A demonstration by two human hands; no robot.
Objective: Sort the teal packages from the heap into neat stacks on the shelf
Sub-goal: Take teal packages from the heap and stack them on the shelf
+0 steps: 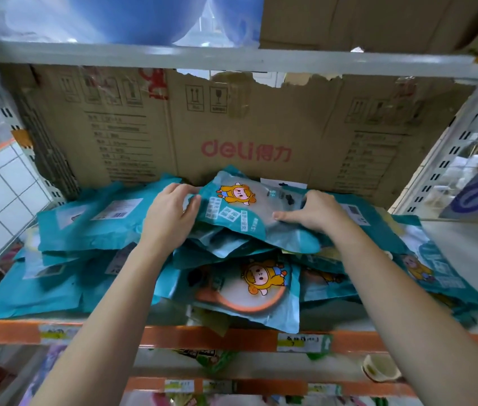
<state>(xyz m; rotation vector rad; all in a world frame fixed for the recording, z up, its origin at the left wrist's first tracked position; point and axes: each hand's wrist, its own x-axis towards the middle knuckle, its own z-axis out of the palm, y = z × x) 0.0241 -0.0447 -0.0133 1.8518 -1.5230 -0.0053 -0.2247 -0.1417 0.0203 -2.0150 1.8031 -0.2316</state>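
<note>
Behind teal heap point(91, 230), "deli" box point(231, 133); hands point(170, 208) point(318, 213) gripping package point(231, 210)

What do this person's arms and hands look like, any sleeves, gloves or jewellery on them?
Nothing is worn on either. The left hand and right hand have no gloves, and no rings, watch or bracelet show. The left forearm and right forearm are uncovered down to the picture's lower edge, so no sleeve is in view.

Lower teal packages point(56, 288) largely buried, blurred.
</note>
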